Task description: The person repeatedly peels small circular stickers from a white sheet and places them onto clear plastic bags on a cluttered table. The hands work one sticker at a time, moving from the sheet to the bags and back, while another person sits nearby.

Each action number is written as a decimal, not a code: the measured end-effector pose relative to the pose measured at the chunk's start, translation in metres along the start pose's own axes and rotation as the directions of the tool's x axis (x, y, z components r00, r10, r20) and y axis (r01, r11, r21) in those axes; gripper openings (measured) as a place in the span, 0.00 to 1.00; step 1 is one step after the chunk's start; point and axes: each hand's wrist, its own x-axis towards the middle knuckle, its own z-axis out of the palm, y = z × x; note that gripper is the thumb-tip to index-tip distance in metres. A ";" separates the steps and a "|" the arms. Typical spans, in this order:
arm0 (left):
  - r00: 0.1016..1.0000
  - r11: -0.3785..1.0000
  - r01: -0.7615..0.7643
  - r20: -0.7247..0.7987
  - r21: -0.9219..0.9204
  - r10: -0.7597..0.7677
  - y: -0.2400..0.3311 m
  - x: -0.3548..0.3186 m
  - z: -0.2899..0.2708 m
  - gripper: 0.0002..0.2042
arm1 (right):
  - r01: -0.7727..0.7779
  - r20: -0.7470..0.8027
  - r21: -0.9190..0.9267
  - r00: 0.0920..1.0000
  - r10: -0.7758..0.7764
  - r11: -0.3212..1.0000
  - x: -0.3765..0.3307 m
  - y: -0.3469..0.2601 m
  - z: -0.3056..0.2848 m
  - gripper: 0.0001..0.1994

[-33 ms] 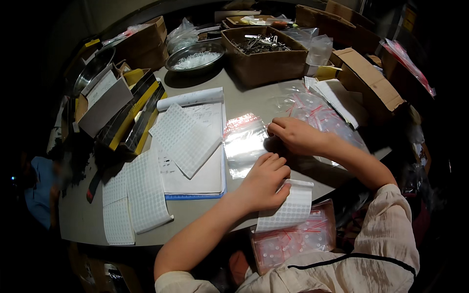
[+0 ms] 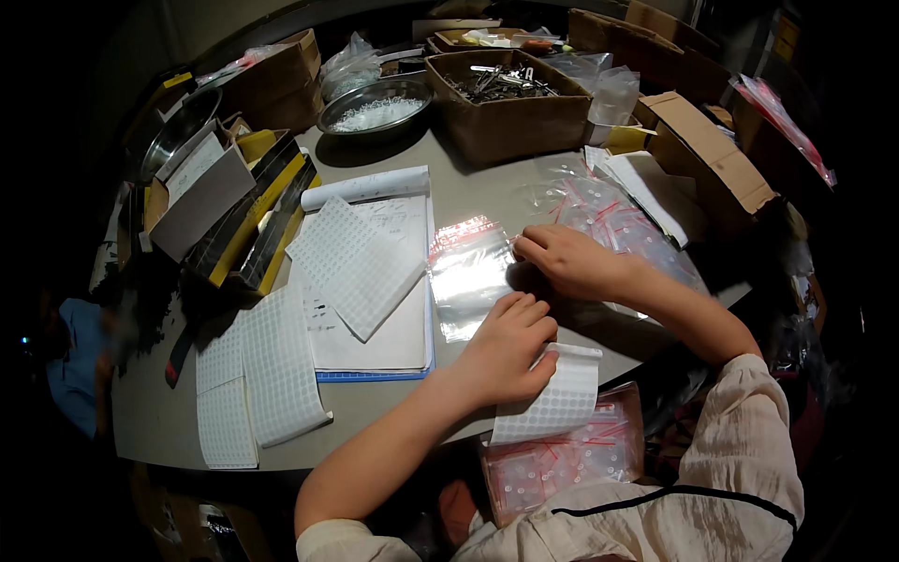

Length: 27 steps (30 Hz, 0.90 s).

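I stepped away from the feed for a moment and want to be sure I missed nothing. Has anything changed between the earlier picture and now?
Nothing visibly changed. The left hand rests on the curled sticker sheet at the table edge, and the right hand lies beside the clear zip bag, exactly as in the earlier picture. The notepad and boxes sit where they were.

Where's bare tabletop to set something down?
Bare strip between the notepad and the cardboard box, below the steel bowl. More along the near edge under the sticker sheets. Crowded: left boxes, zip bags by right hand.
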 end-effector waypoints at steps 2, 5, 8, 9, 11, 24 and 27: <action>0.997 0.999 -0.031 -0.070 0.019 0.032 -0.001 -0.002 0.002 0.10 | -0.256 -0.042 0.062 0.965 0.259 0.965 -0.002 -0.004 -0.011 0.19; 0.983 0.996 -0.077 -0.164 0.052 0.084 0.000 0.000 0.003 0.10 | -0.427 -0.109 -0.055 0.901 0.420 0.903 -0.016 0.030 -0.017 0.26; 0.980 0.993 -0.082 -0.176 0.079 0.095 -0.006 0.002 0.002 0.10 | -0.490 -0.214 -0.212 0.867 0.449 0.846 -0.029 0.053 -0.025 0.29; 0.977 0.992 -0.084 -0.189 0.091 0.100 -0.008 0.002 0.002 0.10 | -0.507 -0.253 -0.249 0.856 0.450 0.825 -0.029 0.054 -0.029 0.30; 0.967 0.997 -0.052 -0.246 0.056 0.064 -0.010 0.000 0.000 0.09 | -0.382 -0.246 0.033 0.892 0.378 0.923 -0.038 0.039 -0.039 0.27; 0.926 0.923 0.241 -0.216 -0.300 -0.311 0.020 0.003 -0.029 0.09 | -0.298 0.036 0.419 0.949 0.312 0.858 -0.084 -0.056 -0.070 0.09; 0.930 0.924 0.226 -0.215 -0.309 -0.299 0.020 0.003 -0.029 0.08 | -0.295 0.009 0.405 0.948 0.319 0.865 -0.085 -0.057 -0.067 0.08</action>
